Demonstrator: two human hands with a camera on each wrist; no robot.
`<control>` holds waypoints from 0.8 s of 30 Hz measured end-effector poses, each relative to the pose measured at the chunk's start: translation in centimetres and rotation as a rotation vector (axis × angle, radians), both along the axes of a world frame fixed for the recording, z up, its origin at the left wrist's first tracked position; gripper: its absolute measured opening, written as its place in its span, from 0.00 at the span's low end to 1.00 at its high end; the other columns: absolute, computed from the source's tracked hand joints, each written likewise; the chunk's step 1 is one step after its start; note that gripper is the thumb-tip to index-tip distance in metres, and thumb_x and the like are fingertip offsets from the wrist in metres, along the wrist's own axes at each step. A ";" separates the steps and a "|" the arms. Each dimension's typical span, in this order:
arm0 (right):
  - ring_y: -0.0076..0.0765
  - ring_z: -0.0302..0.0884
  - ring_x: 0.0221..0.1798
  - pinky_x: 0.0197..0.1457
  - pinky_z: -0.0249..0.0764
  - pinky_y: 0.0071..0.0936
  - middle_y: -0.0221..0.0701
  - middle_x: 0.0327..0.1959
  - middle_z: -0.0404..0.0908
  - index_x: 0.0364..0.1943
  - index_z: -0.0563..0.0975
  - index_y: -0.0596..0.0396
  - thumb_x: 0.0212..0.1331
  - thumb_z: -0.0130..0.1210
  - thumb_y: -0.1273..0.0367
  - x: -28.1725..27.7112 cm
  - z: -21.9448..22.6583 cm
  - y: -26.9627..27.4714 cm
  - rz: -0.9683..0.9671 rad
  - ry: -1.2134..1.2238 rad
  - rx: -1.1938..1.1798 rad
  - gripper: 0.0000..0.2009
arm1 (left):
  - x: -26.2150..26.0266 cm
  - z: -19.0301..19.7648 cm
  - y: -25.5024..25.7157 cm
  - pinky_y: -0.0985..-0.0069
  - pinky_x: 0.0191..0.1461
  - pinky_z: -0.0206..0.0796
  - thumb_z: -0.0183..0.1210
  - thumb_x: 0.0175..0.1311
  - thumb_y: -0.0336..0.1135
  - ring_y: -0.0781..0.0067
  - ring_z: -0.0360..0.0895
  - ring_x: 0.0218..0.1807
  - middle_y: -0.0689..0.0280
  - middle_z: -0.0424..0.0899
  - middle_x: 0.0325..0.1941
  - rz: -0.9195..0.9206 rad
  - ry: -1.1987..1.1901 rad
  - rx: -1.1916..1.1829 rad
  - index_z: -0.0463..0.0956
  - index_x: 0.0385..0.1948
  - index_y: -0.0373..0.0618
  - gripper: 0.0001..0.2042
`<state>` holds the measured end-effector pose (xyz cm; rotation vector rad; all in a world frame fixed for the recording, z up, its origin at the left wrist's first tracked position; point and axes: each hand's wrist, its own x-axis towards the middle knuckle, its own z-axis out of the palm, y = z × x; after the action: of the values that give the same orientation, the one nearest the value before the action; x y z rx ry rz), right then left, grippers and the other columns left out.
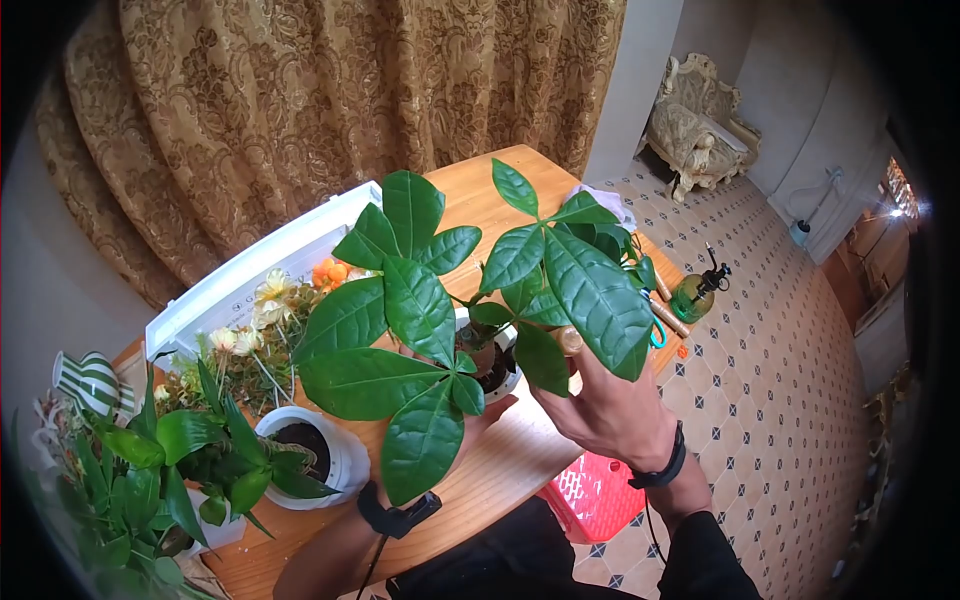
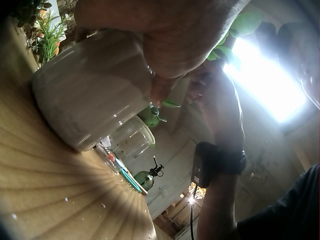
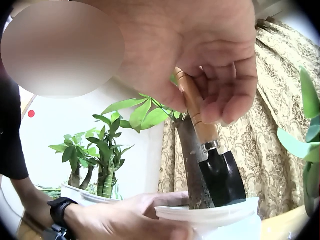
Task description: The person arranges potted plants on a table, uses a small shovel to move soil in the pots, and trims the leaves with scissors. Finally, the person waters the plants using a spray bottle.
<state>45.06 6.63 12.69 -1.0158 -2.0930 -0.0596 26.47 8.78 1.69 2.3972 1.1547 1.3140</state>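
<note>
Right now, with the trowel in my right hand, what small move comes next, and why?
I'd probably ease the trowel gently downward: its blade points down beside the trunk inside the white pot; your right hand holds its handle, your left hand the pot.

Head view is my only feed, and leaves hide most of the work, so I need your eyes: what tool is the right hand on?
Observer: The right hand holds a trowel, clear in the right wrist view.

Operator: Where is its working end?

Observer: The black blade points down behind the near rim of the pot, beside the trunk. The rim hides the tip.

Operator: Anything past the pot that I'm missing?

Observer: Yes, the left wrist view shows a clear container beyond it.
</note>
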 end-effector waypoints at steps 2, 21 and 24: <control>0.52 0.78 0.35 0.41 0.74 0.45 0.42 0.36 0.79 0.46 0.79 0.58 0.52 0.64 0.73 0.0 -0.1 0.0 0.008 -0.022 0.055 0.15 | 0.0 -1.1 0.2 0.63 0.73 0.56 0.79 0.45 0.31 0.59 0.60 0.71 0.56 0.57 0.69 0.000 -0.040 -0.029 0.56 0.69 0.40 0.48; 0.52 0.79 0.36 0.40 0.76 0.44 0.43 0.40 0.81 0.47 0.79 0.59 0.52 0.63 0.73 0.1 0.1 0.2 -0.001 0.028 0.051 0.16 | -0.1 -1.0 0.4 0.54 0.70 0.61 0.64 0.60 0.55 0.54 0.68 0.64 0.58 0.71 0.63 0.153 0.138 0.062 0.64 0.67 0.43 0.37; 0.52 0.80 0.35 0.39 0.77 0.43 0.43 0.41 0.82 0.47 0.80 0.59 0.52 0.63 0.73 0.3 -0.1 0.1 -0.029 0.042 0.059 0.16 | -0.1 0.0 0.4 0.52 0.68 0.62 0.60 0.64 0.63 0.53 0.71 0.60 0.59 0.75 0.60 0.085 0.043 -0.025 0.67 0.65 0.44 0.36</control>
<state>45.36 6.70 12.62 -1.0037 -2.0269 -0.1136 26.36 9.21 1.68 2.3942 1.2906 1.2698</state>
